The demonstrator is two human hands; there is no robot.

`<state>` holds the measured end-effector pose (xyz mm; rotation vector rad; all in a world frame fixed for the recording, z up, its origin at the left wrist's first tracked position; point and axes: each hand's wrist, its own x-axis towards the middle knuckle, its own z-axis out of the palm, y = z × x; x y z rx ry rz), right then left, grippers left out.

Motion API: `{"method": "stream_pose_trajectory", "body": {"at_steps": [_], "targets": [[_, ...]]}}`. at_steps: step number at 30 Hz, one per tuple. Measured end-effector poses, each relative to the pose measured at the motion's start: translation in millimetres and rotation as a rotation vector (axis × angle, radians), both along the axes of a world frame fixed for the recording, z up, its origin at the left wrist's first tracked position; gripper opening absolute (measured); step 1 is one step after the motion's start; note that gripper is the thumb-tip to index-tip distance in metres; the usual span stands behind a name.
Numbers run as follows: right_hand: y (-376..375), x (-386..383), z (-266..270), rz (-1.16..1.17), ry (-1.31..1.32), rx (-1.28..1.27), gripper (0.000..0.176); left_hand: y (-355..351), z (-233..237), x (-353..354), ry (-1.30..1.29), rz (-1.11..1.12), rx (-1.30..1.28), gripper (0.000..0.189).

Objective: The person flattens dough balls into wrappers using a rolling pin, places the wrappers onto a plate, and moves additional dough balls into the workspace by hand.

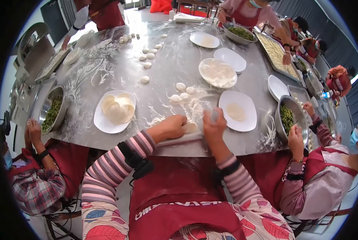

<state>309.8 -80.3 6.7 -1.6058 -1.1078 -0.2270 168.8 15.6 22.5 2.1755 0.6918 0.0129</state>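
Note:
At the near table edge my left hand (172,127) has its fingers closed on the edge of a small flat dough round (190,128). My right hand (215,126) is just right of it, blurred by motion, so what its fingers do is unclear. A pale bar, perhaps a rolling pin (179,140), lies below both hands. Several dough balls (180,87) rest in loose flour (195,105) beyond my hands. Stacked wrappers (117,109) fill a white plate (101,123) on the left. A single wrapper (236,112) lies on the white plate (249,116) to the right.
Bowls of green filling stand at left (53,113), right (287,119) and far right (239,33). A flour plate (218,73) and more dough balls (145,79) are farther back. A tray (277,52) holds rows of pieces. Co-workers sit on both sides; others stand across the table.

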Motion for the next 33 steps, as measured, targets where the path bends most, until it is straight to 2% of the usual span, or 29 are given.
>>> {"method": "stream_pose_trajectory", "body": {"at_steps": [2, 3, 5, 6, 8, 9, 11, 12, 14, 17, 20, 21, 22, 23, 24, 25, 26, 27, 30, 32, 33], "targets": [[25.3, 4.6, 5.9, 0.097, 0.148, -0.081, 0.024, 4.3, -7.2, 10.5, -0.050, 0.081, 0.171, 0.018], [24.6, 6.5, 3.8, 0.094, 0.144, -0.073, 0.024, 7.9, -6.3, 14.1, -0.051, 0.046, 0.142, 0.021], [17.6, 8.1, -3.0, 0.053, -0.033, -0.069, 0.023, 12.3, -9.3, 11.4, -0.062, 0.022, 0.152, 0.020], [5.3, 4.9, -4.7, 0.007, -0.057, 0.040, 0.023, 12.0, -12.3, 8.6, -0.063, -0.003, 0.149, 0.019], [-28.9, -0.5, -3.5, -0.003, -0.322, 0.053, 0.020, 6.5, -6.7, -1.2, -0.066, 0.068, 0.058, 0.017], [-37.6, -4.6, -3.3, 0.007, -0.320, 0.050, 0.020, 3.5, -5.4, -7.3, -0.060, 0.086, -0.001, 0.016], [-48.1, -10.8, -5.0, 0.038, -0.014, -0.086, 0.025, -0.7, -6.4, -15.0, -0.079, 0.058, -0.023, 0.017], [-39.1, -11.9, -5.7, 0.030, 0.004, -0.093, 0.025, -4.1, -8.4, -15.5, -0.062, 0.049, -0.030, 0.017], [7.4, 0.4, 0.9, -0.034, -0.116, 0.077, 0.024, -3.3, -6.3, -5.4, -0.061, 0.032, 0.164, 0.019], [39.6, 8.3, -2.0, 0.004, -0.097, 0.018, 0.024, 6.9, -6.3, 3.2, -0.092, 0.103, 0.028, 0.025], [19.3, 11.3, -21.6, -0.046, -0.270, 0.111, 0.028, 3.7, -11.2, -0.5, -0.062, 0.052, 0.145, 0.028], [-2.9, 1.9, -15.2, -0.035, -0.069, 0.000, 0.028, -2.9, -1.4, -8.8, -0.069, -0.004, 0.208, 0.027], [-13.0, 1.1, -14.8, 0.009, -0.134, 0.139, 0.024, -3.6, -4.3, -14.8, -0.081, -0.027, 0.187, 0.028], [-30.7, -0.5, -22.9, 0.063, 0.201, -0.004, 0.021, -5.6, -11.3, -22.0, -0.196, 0.017, 0.153, 0.028], [-37.3, -2.1, -28.8, 0.121, 0.220, 0.075, 0.016, -4.5, -15.3, -29.1, -0.311, 0.052, 0.120, 0.028], [-45.6, -5.3, -27.4, 0.143, 0.260, 0.049, 0.016, -1.0, -2.9, -42.0, -0.303, 0.071, 0.133, 0.028], [-49.1, -5.8, -26.2, 0.159, 0.271, 0.054, 0.016, 4.2, 11.0, -59.4, -0.262, 0.130, 0.003, 0.027], [-50.3, -4.6, -25.8, 0.127, 0.156, 0.074, 0.015, 10.6, 24.0, -72.8, -0.219, 0.193, -0.126, 0.027], [-42.7, -6.6, -8.4, 0.068, -0.121, 0.123, 0.015, 49.7, 40.5, -123.0, -0.204, 0.377, -0.010, 0.026], [-36.6, -11.6, -9.9, 0.188, 0.066, 0.188, 0.014, 86.3, 29.2, -152.2, -0.089, 0.517, 0.344, 0.027], [-38.4, -14.6, -13.2, 0.232, 0.301, 0.154, 0.013, 89.4, 33.7, -156.4, -0.047, 0.591, 0.487, 0.030]]}}
